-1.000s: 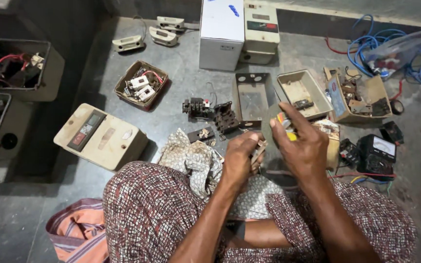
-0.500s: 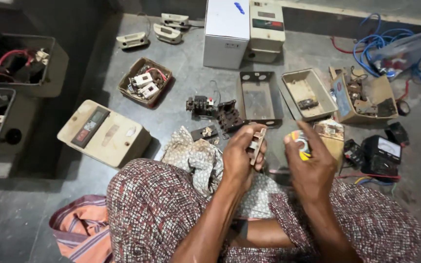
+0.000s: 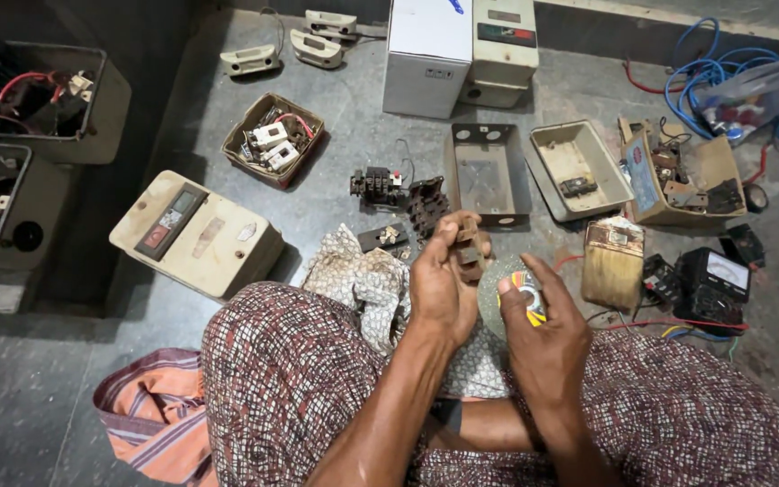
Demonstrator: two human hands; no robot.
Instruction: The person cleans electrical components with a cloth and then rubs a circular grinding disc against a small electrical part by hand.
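— From the head view, what's in the hands?

— The left hand [image 3: 439, 284] is closed around a small dark electrical part [image 3: 467, 243], fingers and thumb pinching it upright above the lap. The right hand [image 3: 543, 334] is closed on a round grey abrasive disc [image 3: 508, 290] with a coloured label at its middle, the thumb lying across that label. Disc and part sit just beside each other, the disc's face turned toward the part; I can't tell whether they touch.

— So which step is this?

— By my reading, cleaning the part's contacts: it's held steady while the disc is brought to it. Rubbing would call for a firm pinch on the left and short, flat strokes on the right, so the little piece doesn't twist loose.

— And around them?

— A patterned cloth [image 3: 362, 280] lies by the left knee. On the floor ahead lie more dark contact blocks [image 3: 403, 198], an empty grey metal box [image 3: 487, 171], and a beige tray [image 3: 579, 167] with one small piece in it. A wide paintbrush [image 3: 612, 261] lies right of the disc, a black meter [image 3: 712, 280] beyond it. A beige switch box [image 3: 196, 233] sits well off to the left.
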